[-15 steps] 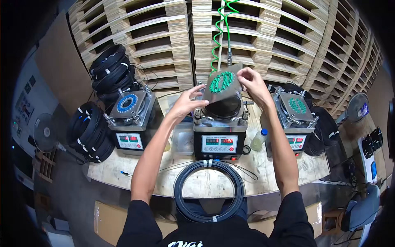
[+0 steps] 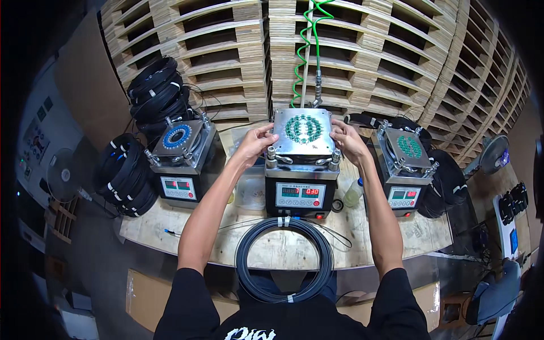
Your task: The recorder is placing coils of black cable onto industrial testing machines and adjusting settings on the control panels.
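A square metal plate (image 2: 282, 122) with rings of green fittings lies about level over the middle tabletop polishing machine (image 2: 273, 195). My left hand (image 2: 255, 147) grips its left edge, thumb on top and fingers curled at the side. Opposite it, my right hand (image 2: 350, 143) pinches the right edge. Whether the plate rests fully on the machine's base I cannot tell. Metal corner posts with clamps stand at the plate's near corners. Red digits glow on the machine's front panel. On the table's near edge leans a coil of black cable (image 2: 243, 255).
Similar machines stand at left (image 2: 187, 161) and right (image 2: 396, 164). Black cable coils (image 2: 124, 178) are heaped beside them. A bottle (image 2: 353, 195) and a black ring (image 2: 338, 205) sit right of the middle machine, a clear tray (image 2: 249, 190) left. Pallets (image 2: 221, 62) rise behind; a green air hose (image 2: 317, 45) hangs down.
The plate was tilted up above the middle machine and has come down level over it. Both hands lowered with it, keeping hold of its opposite edges.
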A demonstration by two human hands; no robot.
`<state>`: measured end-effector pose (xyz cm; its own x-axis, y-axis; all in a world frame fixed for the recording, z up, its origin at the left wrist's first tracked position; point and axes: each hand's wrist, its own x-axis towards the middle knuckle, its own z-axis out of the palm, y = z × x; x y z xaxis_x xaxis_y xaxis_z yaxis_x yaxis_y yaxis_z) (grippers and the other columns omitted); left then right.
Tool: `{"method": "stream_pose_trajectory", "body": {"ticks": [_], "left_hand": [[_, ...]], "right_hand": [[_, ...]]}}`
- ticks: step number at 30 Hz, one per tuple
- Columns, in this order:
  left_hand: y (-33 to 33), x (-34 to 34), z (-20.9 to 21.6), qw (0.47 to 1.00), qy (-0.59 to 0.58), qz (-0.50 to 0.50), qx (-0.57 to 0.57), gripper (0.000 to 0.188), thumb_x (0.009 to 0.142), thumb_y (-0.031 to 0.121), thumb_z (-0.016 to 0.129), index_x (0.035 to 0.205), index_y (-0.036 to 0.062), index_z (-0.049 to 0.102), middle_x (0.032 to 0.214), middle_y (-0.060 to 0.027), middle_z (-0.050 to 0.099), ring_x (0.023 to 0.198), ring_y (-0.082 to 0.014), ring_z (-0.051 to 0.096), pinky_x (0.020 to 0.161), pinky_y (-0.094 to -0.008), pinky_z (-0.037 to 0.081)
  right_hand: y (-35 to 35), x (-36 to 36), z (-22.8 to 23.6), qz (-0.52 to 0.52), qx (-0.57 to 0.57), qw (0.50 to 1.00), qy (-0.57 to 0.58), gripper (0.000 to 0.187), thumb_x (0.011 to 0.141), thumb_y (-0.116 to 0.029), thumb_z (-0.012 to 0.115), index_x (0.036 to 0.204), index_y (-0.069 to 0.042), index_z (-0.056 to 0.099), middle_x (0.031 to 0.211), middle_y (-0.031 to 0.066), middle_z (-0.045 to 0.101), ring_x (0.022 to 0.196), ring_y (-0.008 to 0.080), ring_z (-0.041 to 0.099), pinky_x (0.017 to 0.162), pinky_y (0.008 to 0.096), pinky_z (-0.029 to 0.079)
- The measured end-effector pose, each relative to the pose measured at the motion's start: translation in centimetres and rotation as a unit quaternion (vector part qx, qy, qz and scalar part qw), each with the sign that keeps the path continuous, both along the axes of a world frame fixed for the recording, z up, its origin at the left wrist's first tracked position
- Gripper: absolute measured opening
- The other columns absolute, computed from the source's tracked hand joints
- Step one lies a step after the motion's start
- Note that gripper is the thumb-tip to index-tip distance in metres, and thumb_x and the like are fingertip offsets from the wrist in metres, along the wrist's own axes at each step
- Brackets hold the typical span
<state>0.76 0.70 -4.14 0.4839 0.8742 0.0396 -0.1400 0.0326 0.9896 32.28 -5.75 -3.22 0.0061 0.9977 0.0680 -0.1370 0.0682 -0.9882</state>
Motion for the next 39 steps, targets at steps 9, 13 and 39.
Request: {"method": "stream_pose_trajectory", "body": {"ticks": [9, 13, 39], "left_hand": [[0.4, -0.6, -0.9, 0.999, 0.047, 0.007, -0.009, 0.073, 0.089, 0.012, 0.076, 0.151, -0.0015, 0.040, 0.084, 0.0027, 0.064, 0.064, -0.0035, 0.048, 0.056, -0.0207, 0.037], [0.3, -0.2, -1.1, 0.999, 0.044, 0.000, -0.019, 0.074, 0.088, 0.015, 0.078, 0.151, -0.0015, 0.041, 0.085, 0.0033, 0.062, 0.063, -0.0035, 0.044, 0.057, -0.0214, 0.036], [-0.1, -0.5, -0.1, 0.997, 0.077, -0.021, -0.019, 0.074, 0.090, 0.018, 0.077, 0.150, -0.0044, 0.040, 0.089, 0.0018, 0.064, 0.067, -0.0041, 0.046, 0.062, -0.0216, 0.038]], "right_hand": [[-0.8, -1.0, 0.1, -0.016, -0.011, 0.994, -0.106, 0.062, 0.092, -0.002, 0.059, 0.149, 0.007, 0.037, 0.083, -0.0003, 0.055, 0.077, 0.0089, 0.053, 0.071, 0.0222, 0.043], [-0.1, -0.4, -0.4, -0.022, -0.017, 0.985, -0.172, 0.059, 0.093, -0.004, 0.059, 0.148, 0.007, 0.039, 0.082, -0.0021, 0.051, 0.077, 0.0083, 0.051, 0.072, 0.0214, 0.043], [-0.9, -0.6, -1.3, -0.040, -0.030, 0.980, -0.194, 0.061, 0.095, -0.015, 0.060, 0.150, 0.002, 0.041, 0.110, 0.0118, 0.063, 0.091, 0.0155, 0.056, 0.070, 0.0265, 0.042]]}}
